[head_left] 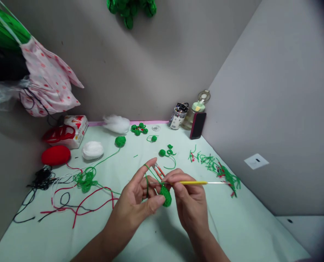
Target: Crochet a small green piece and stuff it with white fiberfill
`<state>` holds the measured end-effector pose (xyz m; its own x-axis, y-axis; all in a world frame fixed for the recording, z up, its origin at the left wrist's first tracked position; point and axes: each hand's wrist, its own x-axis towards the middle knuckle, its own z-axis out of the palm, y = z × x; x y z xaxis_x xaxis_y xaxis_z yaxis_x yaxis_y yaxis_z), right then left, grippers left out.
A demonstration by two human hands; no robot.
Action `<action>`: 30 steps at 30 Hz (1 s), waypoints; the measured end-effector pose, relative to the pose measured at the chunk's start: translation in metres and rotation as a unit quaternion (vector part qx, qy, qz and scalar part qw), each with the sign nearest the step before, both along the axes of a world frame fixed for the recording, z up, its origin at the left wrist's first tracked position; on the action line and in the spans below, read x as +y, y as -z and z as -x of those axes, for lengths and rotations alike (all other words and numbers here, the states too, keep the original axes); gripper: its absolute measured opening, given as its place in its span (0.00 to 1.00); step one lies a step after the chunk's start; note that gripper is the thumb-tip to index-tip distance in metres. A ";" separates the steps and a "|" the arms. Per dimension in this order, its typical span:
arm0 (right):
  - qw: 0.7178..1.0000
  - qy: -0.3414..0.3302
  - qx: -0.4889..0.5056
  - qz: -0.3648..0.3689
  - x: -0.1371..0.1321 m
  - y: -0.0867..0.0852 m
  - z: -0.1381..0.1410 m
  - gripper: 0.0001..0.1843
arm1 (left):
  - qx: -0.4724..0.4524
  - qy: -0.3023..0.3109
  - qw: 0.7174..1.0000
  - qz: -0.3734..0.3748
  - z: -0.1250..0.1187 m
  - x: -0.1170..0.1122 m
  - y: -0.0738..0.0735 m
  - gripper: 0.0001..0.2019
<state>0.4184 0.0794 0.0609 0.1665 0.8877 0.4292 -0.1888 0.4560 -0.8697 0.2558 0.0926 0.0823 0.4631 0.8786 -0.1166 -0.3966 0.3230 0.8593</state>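
Observation:
A small green crochet piece (166,196) is pinched between the thumb and fingers of my left hand (140,196). Green yarn runs over the raised index finger of that hand and down to the piece. My right hand (190,200) grips a crochet hook (193,182) by its yellow handle, with the metal tip pointing left at the top of the piece. Fingers partly hide where hook and yarn meet. Just beyond the hands lies an orange-handled tool (158,171), probably small scissors, partly covered.
Left on the table are a green yarn ball (120,141), a red yarn ball (56,155), a white yarn ball (93,150) and tangled green yarn (86,180). Yarn scraps (219,167) lie right. A phone (198,126) leans by a bottle (189,118) and a pen cup (177,117).

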 end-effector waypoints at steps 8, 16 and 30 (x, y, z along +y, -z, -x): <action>0.964 0.094 -0.221 -0.110 -0.009 -0.004 -0.004 0.15 | -0.033 -0.013 0.999 0.037 -0.001 -0.004 -0.004 0.48; 0.875 0.206 -0.388 -0.205 -0.020 0.011 -0.006 0.27 | -0.083 0.004 0.991 0.106 -0.008 -0.006 0.003 0.38; 0.986 0.072 -0.139 -0.053 -0.011 -0.006 0.000 0.12 | -0.071 -0.014 0.992 0.099 -0.008 -0.003 -0.001 0.31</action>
